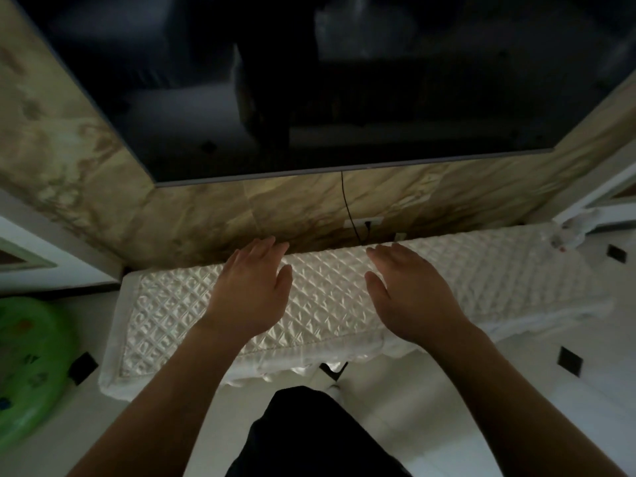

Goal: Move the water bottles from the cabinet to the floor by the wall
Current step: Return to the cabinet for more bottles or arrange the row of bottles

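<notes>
Over the quilted white cover (327,297) of the cabinet, toward 12 o'clock, both hands hover palm-down — left hand (253,290) and right hand (411,294), fingers spread and holding nothing — with no water bottles in view.

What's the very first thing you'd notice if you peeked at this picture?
Two bare hands, the left hand and right hand, hover open and empty over a shiny white quilted cover on a low cabinet. Above hangs a big dark TV screen on a marbled wall. A bright green inflatable ring lies on the floor, far left.
</notes>
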`<state>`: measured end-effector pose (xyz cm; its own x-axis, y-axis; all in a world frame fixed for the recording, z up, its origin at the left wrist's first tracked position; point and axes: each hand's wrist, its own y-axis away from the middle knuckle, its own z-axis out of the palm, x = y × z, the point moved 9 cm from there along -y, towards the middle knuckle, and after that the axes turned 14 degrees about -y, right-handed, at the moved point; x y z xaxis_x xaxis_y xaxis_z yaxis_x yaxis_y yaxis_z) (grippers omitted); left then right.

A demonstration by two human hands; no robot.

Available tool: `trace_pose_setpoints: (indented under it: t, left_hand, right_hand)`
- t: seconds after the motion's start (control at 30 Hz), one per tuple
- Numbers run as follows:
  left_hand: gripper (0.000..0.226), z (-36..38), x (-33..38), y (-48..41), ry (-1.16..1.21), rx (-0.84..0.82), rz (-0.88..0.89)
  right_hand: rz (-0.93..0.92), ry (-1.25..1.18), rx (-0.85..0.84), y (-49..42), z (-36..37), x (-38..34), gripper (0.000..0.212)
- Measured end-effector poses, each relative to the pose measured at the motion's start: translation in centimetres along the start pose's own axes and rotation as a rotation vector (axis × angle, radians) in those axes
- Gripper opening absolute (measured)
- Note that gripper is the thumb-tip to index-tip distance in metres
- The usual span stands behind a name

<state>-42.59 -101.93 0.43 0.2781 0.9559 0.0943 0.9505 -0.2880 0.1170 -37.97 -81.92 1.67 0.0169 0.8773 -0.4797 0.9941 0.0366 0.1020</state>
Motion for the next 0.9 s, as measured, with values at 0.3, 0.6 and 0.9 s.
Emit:
trace_pose_setpoints:
  t: [0.3, 0.6, 0.9]
  left_hand:
    - [0.060, -1.7, 7.5, -5.3, -0.048, -0.012, 0.053]
    - [0.060, -0.5, 19.2, -7.1, -0.070, -0.023, 0.065]
    - [0.066, 1.1, 35.5, -7.8, -0.038, -0.067, 0.019]
  right_hand:
    - [0.005, -0.019, 0.042, -2.7, -5.1, 6.5, 0.063]
    - [0.008, -0.056, 0.045, -1.1, -9.8, 17.0, 0.063]
    - [-0.016, -0.057, 0.050, 2.9, -17.5, 31.7, 0.062]
